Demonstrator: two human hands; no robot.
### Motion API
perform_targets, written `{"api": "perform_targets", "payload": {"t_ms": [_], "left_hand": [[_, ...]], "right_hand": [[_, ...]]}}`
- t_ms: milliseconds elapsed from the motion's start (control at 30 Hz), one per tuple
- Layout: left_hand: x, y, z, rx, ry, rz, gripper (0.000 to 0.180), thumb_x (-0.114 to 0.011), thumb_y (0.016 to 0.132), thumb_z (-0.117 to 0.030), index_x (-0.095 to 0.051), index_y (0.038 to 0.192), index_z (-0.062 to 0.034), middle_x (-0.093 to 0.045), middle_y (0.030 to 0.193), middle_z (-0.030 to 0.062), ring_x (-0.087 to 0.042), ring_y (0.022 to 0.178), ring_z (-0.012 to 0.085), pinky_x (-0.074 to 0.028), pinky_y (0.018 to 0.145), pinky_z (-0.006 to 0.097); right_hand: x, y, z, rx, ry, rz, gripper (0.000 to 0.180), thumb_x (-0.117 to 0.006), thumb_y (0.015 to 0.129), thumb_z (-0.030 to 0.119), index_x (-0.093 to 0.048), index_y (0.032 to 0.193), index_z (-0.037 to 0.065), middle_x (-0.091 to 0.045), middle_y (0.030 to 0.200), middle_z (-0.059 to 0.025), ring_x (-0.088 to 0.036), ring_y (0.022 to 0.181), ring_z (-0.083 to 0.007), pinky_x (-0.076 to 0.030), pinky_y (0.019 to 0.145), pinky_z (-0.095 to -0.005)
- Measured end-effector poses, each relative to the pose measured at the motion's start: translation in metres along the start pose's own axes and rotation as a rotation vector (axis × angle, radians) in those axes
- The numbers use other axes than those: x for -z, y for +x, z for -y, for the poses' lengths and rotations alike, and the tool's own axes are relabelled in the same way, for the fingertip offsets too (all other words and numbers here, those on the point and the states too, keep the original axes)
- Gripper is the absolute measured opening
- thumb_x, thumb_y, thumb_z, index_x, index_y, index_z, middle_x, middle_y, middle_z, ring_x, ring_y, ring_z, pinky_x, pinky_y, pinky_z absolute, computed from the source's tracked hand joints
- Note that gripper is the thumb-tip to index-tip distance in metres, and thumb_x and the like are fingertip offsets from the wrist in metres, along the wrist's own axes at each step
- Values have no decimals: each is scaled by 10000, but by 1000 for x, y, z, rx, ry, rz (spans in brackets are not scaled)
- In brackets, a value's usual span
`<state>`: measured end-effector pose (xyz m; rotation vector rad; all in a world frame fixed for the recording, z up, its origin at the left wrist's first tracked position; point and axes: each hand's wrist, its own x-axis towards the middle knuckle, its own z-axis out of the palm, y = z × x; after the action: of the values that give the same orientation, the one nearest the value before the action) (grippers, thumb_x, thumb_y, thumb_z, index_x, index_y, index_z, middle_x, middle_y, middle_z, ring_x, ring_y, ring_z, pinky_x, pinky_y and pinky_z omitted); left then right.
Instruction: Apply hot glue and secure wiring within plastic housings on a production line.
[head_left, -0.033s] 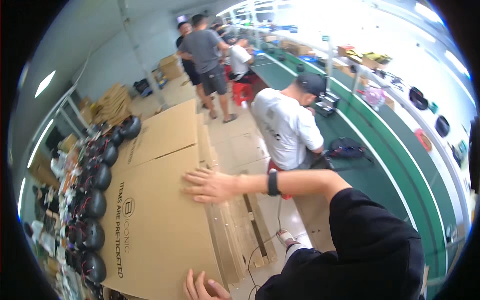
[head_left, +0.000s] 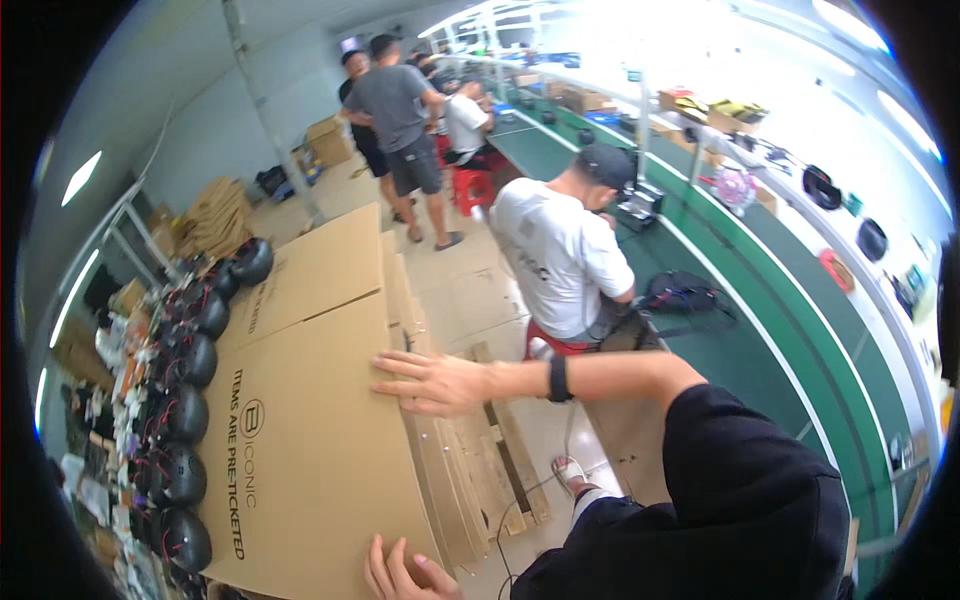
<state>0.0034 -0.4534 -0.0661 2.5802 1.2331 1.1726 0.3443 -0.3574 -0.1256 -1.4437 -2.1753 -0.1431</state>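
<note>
A large flat brown cardboard box (head_left: pixel 310 430) with black print lies on top of a stack of folded cardboard (head_left: pixel 455 500), waist-high in front of me. My right hand (head_left: pixel 435 385), with a dark band on its wrist, reaches in from the right. Its palm is down and its fingers lie stretched across the board's right edge. At the lower edge, my left hand (head_left: pixel 405 575) rests its spread fingers on the board's near right corner; part of this hand is cut off by the picture's rim. Neither hand grips anything that I can see.
A wooden pallet (head_left: pixel 510 475) and a cable (head_left: pixel 502 530) are on the floor by the stack. Black rounded shells (head_left: pixel 180 475) line its left side. To the right, a person in white (head_left: pixel 550 255) sits at a green conveyor belt (head_left: pixel 750 340). Other people are farther back.
My right hand has slid slightly toward the board's right edge. My left hand keeps its place on the near corner. The whole view has shifted a little.
</note>
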Motion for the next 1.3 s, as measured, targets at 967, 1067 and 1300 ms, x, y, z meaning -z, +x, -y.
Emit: {"api": "perform_targets", "payload": {"t_ms": [967, 1067, 1300], "left_hand": [[-258, -98, -291, -761, -514, 1112, 479, -744, 867, -228, -623, 1275, -7, -625, 1312, 233, -542, 1274, 416, -410, 1110, 474], [-370, -177, -371, -955, -327, 1369, 595, -697, 910, -316, -538, 1405, -26, -551, 1427, 243, -458, 1371, 416, -368, 1163, 481], [-474, -321, -527, -1414, 148, 1091, 761, -544, 978, -488, -273, 1632, -210, -213, 1666, 265, -204, 1533, 474, -245, 1214, 607]], "right_hand": [[11, -799, 365, -1781, -579, -576, 448, -621, 844, 91, -615, 1289, 44, -501, 1478, -257, -499, 1366, -416, -456, 1108, -471], [19, -798, 329, -1920, -513, -523, 566, -624, 894, 197, -525, 1443, 105, -331, 1624, -228, -354, 1491, -394, -326, 1191, -564], [2, -811, 307, -2065, -573, -398, 613, -540, 973, 309, -422, 1567, 209, -235, 1680, -214, -234, 1556, -385, -216, 1241, -580]]}}
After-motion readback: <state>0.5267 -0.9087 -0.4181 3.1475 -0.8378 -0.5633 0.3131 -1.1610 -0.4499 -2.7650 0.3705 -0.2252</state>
